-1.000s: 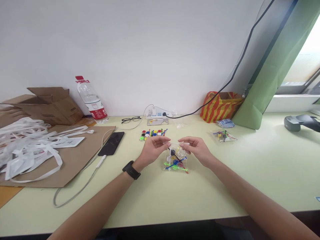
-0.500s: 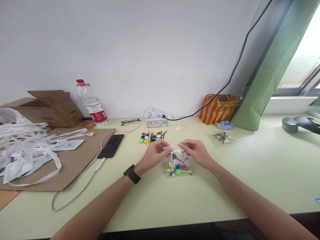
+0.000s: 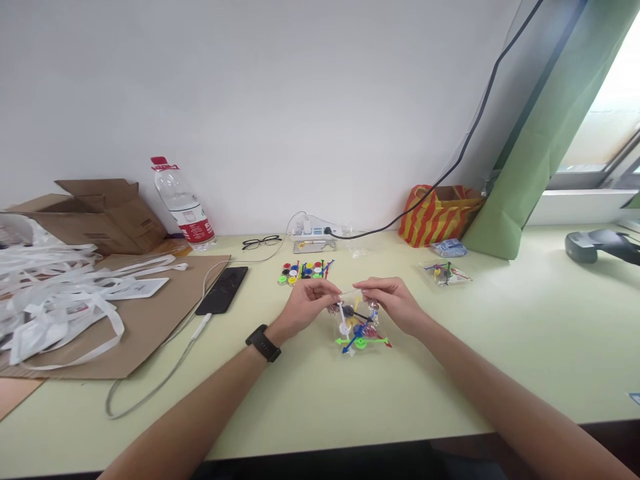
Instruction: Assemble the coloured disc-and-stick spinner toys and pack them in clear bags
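Between my hands is a clear plastic bag of coloured plastic arrow spinners, among them white, black, blue, green, yellow and red ones. My left hand pinches the bag's top edge on the left. Pinching the same edge on the right is my right hand. The bag hangs down toward the table, and whether its mouth is parted I cannot tell. Just beyond my left hand lie loose round coloured pieces and arrows in rows. A second bag of spinners rests to the right.
At left are a phone on a white cable, a cardboard sheet with white straps, a box and a water bottle. Glasses, a power strip and a striped bag stand along the wall.
The top of the bag has been drawn up and bunched in my fingers, and the spinners inside show more clearly. Both hands stay in nearly the same place.
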Tool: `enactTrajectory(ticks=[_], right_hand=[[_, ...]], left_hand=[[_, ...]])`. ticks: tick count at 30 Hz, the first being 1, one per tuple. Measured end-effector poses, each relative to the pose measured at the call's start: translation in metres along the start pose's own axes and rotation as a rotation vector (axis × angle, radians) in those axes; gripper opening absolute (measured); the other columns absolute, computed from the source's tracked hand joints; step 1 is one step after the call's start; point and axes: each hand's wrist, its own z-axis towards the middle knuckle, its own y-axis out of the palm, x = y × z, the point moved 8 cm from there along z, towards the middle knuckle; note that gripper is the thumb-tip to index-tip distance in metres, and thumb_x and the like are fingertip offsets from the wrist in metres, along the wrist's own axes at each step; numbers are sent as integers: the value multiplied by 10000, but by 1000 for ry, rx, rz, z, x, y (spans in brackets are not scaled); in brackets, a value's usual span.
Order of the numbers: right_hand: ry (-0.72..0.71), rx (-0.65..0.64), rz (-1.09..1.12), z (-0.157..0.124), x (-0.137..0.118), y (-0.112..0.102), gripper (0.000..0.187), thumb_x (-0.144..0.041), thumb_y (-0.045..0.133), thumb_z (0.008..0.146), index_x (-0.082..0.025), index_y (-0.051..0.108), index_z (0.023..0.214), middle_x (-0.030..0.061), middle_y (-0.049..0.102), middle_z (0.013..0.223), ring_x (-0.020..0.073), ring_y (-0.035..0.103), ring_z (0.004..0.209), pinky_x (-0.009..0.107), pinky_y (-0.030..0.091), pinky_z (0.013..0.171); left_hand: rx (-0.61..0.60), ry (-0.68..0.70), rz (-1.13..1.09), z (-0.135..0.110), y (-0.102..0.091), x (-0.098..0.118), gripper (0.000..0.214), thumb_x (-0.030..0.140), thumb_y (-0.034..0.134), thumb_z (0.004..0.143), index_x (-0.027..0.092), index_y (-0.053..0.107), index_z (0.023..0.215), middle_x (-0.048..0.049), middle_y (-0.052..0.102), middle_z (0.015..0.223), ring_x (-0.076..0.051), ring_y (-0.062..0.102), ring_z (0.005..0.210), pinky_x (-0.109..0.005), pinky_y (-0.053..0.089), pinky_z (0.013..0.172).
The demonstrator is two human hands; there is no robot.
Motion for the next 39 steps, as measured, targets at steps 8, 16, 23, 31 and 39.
enactTrajectory(ticks=[8,16,23,31,39], right_hand=[[-41,-47,56,-1,-7,2,194,-280,667,806,-207,840,856,51,615,757,154,495,682,304,386,602],[-126,-48,-87,-4,-19,2,209,-290,635,835,-208,827,837,44,615,720,156,488,649,315,402,600],[-46,-74,-164,-3,-13,10,265,-409,715,850,-197,771,999,22,646,768,152,532,666,286,428,613],[-149,-86,-419,-3,-22,10,301,-472,666,899,-191,764,851,48,728,801,185,590,711,305,447,649],[-143,-95,-461,-3,-17,12,380,-511,606,931,-192,756,789,26,655,682,166,520,630,295,419,588]], left_hand=[[-12,39,-41,-2,3,4,181,289,838,771,131,805,853,-79,749,743,-155,671,662,-281,559,659],[-54,14,7,-3,6,5,229,337,832,790,117,801,848,-80,734,739,-140,639,646,-264,546,638],[-24,5,74,-1,4,5,358,379,849,761,141,772,1017,-76,751,828,-163,688,710,-282,585,684],[-162,40,428,1,8,14,324,476,701,878,165,775,929,-59,721,792,-160,631,697,-250,504,609],[-121,99,537,-1,12,23,358,474,560,960,173,664,797,-5,606,671,-133,528,604,-236,407,532]])
